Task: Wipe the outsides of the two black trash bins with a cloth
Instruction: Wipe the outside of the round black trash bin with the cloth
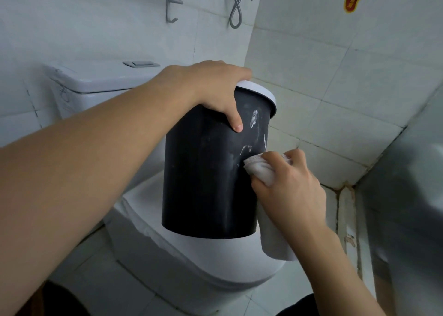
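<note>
Black bin (206,176) stands on closed toilet lid (215,255), tilted. Left hand (215,88) grips its white rim (259,90), thumb on the wall. Right hand (290,191) clutches bunched cloth (261,169) against right wall, below white smears. Likely light, stiff, slick plastic; rim is best hold.

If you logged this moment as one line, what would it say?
step: wiping bin side | left hand: grips bin at rim | right hand: presses cloth on bin | bin: over toilet lid
</note>
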